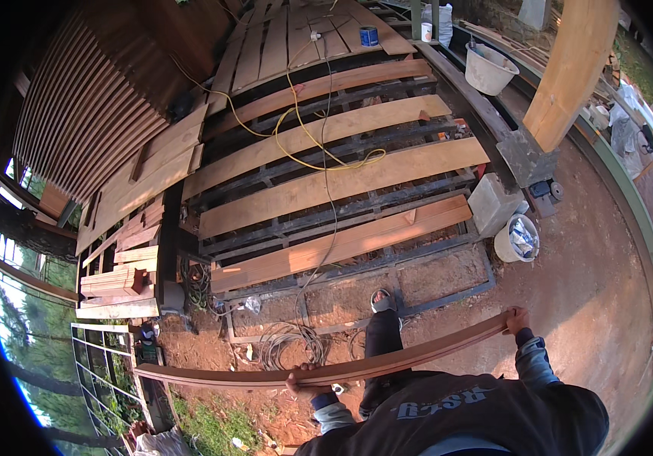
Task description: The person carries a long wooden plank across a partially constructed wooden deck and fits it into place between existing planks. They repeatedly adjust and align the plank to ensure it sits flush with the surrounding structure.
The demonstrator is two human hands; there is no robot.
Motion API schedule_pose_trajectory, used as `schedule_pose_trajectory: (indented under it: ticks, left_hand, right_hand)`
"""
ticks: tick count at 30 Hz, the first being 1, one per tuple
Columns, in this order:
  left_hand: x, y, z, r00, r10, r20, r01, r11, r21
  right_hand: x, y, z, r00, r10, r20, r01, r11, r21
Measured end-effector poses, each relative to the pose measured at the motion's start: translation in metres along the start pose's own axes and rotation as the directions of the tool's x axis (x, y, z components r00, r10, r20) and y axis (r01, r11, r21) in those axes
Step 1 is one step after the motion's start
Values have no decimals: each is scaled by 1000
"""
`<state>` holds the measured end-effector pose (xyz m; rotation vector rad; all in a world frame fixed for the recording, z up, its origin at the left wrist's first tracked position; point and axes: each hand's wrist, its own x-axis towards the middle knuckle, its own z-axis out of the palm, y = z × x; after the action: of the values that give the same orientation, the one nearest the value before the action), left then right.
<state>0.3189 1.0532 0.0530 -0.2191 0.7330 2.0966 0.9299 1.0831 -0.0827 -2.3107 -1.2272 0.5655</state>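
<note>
I hold a long reddish-brown wooden plank [387, 363] crosswise in front of my body, level above the dirt ground. My left hand [305, 380] grips it near its middle, fingers curled over the top edge. My right hand [516, 321] is closed on its right end. The plank's left end reaches out over a metal grid panel [106, 357]. My dark-trousered leg and grey shoe [381, 301] step onto the near bar of a dark metal floor frame [418, 300], where several pale planks [342, 182] lie across.
A yellow cable [304, 137] and a grey cable run over the planks. White buckets [515, 239] [488, 70] stand right, beside a concrete block [494, 204] and a thick wooden post [570, 72]. Stacked boards [121, 281] lie left. Coiled wire [290, 343] rests on the dirt.
</note>
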Motion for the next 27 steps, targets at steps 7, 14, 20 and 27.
schedule_pose_trajectory:
  ticks: [7, 14, 20, 27]
  left_hand:
    - [145, -44, 192, 993, -61, 102, 56, 997, 43]
    - [267, -110, 365, 971, -31, 237, 16, 998, 65]
    - [376, -174, 484, 950, -5, 313, -25, 996, 91]
    - [437, -201, 678, 975, 40, 218, -68, 990, 122]
  right_hand:
    - [108, -214, -43, 876, 395, 276, -480, 662, 576]
    - [241, -313, -24, 878, 341, 338, -477, 553, 683]
    - [404, -370, 37, 859, 356, 367, -511, 580, 634]
    - [544, -494, 23, 979, 186, -85, -196, 972, -130]
